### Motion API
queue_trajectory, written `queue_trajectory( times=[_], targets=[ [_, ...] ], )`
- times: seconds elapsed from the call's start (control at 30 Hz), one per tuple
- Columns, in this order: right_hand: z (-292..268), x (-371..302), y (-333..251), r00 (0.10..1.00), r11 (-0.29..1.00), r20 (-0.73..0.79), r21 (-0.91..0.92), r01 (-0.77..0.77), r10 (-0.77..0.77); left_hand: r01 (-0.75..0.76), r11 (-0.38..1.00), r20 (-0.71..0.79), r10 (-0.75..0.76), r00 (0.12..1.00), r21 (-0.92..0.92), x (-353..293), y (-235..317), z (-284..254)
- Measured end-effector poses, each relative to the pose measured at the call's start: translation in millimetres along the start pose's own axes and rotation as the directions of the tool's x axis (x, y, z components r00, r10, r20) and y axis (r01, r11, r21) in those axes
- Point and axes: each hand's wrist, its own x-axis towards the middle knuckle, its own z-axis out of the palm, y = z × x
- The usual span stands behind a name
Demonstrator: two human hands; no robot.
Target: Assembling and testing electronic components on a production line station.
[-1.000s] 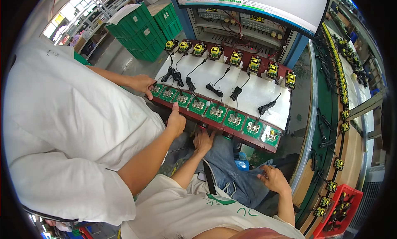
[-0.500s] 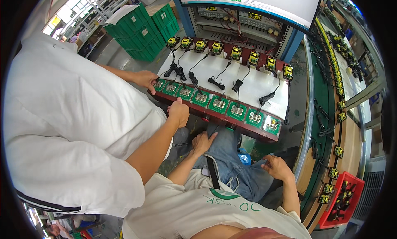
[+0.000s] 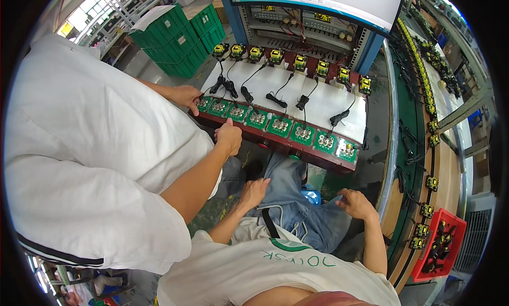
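My left hand [image 3: 254, 192] rests against the left side of my jeans [image 3: 289, 192], with its fingers loosely stretched out and their tips partly hard to make out. Over at my right knee, my right hand [image 3: 356, 203] touches the denim with slightly bent, parted fingers. Neither hand holds a tool or part. Beyond my knees stands a dark red test fixture [image 3: 318, 158] with a row of green circuit boards [image 3: 279, 125] along its near edge. Black cables [image 3: 275, 99] cross its white top to several yellow-and-black transformer boards [image 3: 300, 62] at the back.
At left a co-worker in a white shirt [image 3: 95, 147] has one hand [image 3: 186, 98] at the fixture's left end and another hand [image 3: 229, 137] at its front. A monitor [image 3: 318, 4] hangs behind. Green crates [image 3: 169, 41], a conveyor [image 3: 405, 163] and a red bin [image 3: 458, 237] flank me.
My left hand has slid back off the top of my thigh to its left side. The right hand stays at my knee. The whole view has shifted slightly; the co-worker's hands remain at the fixture.
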Motion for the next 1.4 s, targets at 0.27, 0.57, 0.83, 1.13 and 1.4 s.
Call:
queue_trajectory(
  times=[0.27, 0.57, 0.83, 1.13, 1.4],
  targets=[
    [-27.7, 6.7, -33.7, 0.982, 0.982, -0.178, 0.162, 0.093, -0.064, -0.105, 0.986, -0.126, 0.089, 0.988, -0.129, 17.1, 74.3, -78.2],
    [-98.2, 115.0, -154.0, 0.764, 0.952, -0.576, -0.254, 0.169, -0.289, -0.087, 0.969, -0.347, 0.166, 0.923, 0.232, 151.8, 144.7, -137.0],
    [-62.9, 201.6, -149.2, 0.802, 0.853, -0.538, -0.517, -0.07, -0.26, -0.135, 0.921, -0.156, 0.203, 0.967, 0.365, 181.2, 130.4, -132.4],
    [-65.5, 197.0, -162.6, 0.69, 0.957, -0.722, -0.227, -0.18, -0.042, -0.043, 0.932, -0.276, 0.151, 0.949, 0.361, 185.5, 136.3, -130.1],
    [-157.1, 143.6, -166.2, 0.807, 0.97, -0.576, -0.092, -0.225, 0.133, -0.053, 0.922, -0.245, 0.157, 0.957, 0.382, 182.7, 127.0, -129.1]
  ],
)
